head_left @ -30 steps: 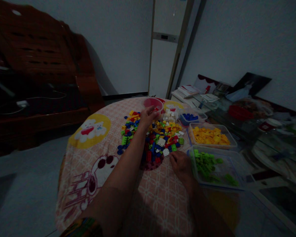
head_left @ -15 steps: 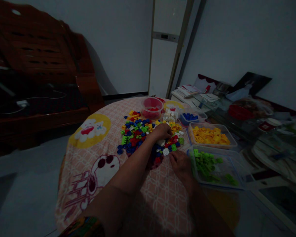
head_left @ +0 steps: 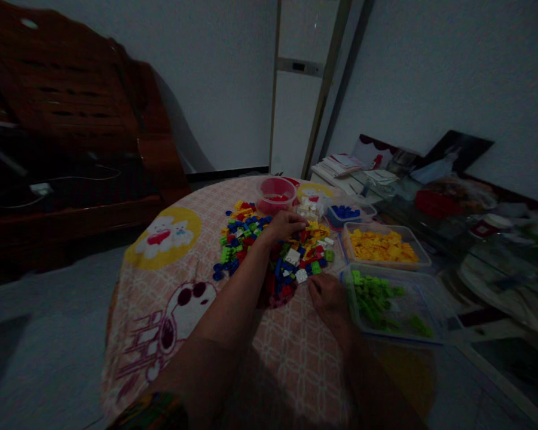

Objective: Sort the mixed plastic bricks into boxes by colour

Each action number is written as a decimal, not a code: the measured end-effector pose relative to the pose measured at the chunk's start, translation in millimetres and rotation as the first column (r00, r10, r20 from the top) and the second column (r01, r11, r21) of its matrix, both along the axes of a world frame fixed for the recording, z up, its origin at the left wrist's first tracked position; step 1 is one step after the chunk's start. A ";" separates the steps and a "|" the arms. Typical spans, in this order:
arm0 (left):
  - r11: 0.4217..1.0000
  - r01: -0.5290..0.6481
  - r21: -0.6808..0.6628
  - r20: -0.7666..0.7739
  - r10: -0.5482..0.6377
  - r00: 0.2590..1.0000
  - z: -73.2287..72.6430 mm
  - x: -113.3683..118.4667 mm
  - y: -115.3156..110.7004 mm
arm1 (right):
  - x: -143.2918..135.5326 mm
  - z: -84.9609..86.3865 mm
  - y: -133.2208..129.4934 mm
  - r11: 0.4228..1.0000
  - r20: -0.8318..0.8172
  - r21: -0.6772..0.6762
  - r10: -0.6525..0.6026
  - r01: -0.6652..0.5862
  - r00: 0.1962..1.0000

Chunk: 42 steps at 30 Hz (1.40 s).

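My left hand (head_left: pixel 286 228) is above the back part of a pile of mixed toy building bricks (head_left: pixel 244 239). Its fingers are pressed together and point right, close to the small heap of white bricks (head_left: pixel 309 208); what they pinch, if anything, is too small to see. My right hand (head_left: pixel 329 298) rests on the tablecloth at the front right of the pile, its fingers curled in and their inside hidden. Just beyond its fingertips lies a white brick (head_left: pixel 301 275). A larger white brick (head_left: pixel 292 257) sits in the pile between my hands.
Right of the pile stand boxes of green bricks (head_left: pixel 354 322), yellow bricks (head_left: pixel 383 246) and blue bricks (head_left: pixel 345 212). A round clear tub (head_left: pixel 275 186) with red pieces is at the back. Beyond the round table (head_left: pixel 291 370) is a cluttered glass table (head_left: pixel 439 230).
My left hand has lifted and moved back and slightly left, from the pile's middle toward the white heap, uncovering the larger white brick. My right hand has stayed in place.
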<state>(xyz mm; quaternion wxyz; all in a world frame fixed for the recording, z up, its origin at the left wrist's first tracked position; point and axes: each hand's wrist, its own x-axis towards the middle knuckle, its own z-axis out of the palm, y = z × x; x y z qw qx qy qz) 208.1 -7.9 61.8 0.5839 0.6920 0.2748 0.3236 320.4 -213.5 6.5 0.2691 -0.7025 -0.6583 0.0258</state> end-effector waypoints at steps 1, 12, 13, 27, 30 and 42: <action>1.000 -0.010 -0.017 0.022 0.011 1.000 0.0 -1.7 1.3 | 0.3 -0.1 0.3 1.000 0.003 -0.003 0.000 0.000 1.000; 0.832 -0.513 -0.209 0.431 0.549 0.716 -2.5 -22.8 29.6 | 1.9 -5.6 0.7 0.999 0.000 0.043 0.007 -0.007 1.000; 0.813 -0.542 -0.212 0.434 0.575 0.694 -2.7 -25.1 31.2 | 1.8 -5.7 0.7 0.999 0.000 0.041 0.008 -0.008 1.000; 0.793 -0.609 0.031 0.327 0.567 0.756 -13.5 -26.5 42.8 | 0.8 -8.4 0.6 0.997 -0.005 0.075 0.002 -0.002 1.000; 0.856 -0.509 0.096 0.306 0.461 0.833 -9.0 -24.9 37.1 | 0.9 -9.2 0.6 0.997 -0.007 0.079 0.003 -0.002 1.000; 0.825 0.364 0.433 -0.563 -0.068 0.824 16.0 10.5 -22.7 | 2.6 -5.2 1.4 1.000 0.010 0.020 0.005 -0.006 1.000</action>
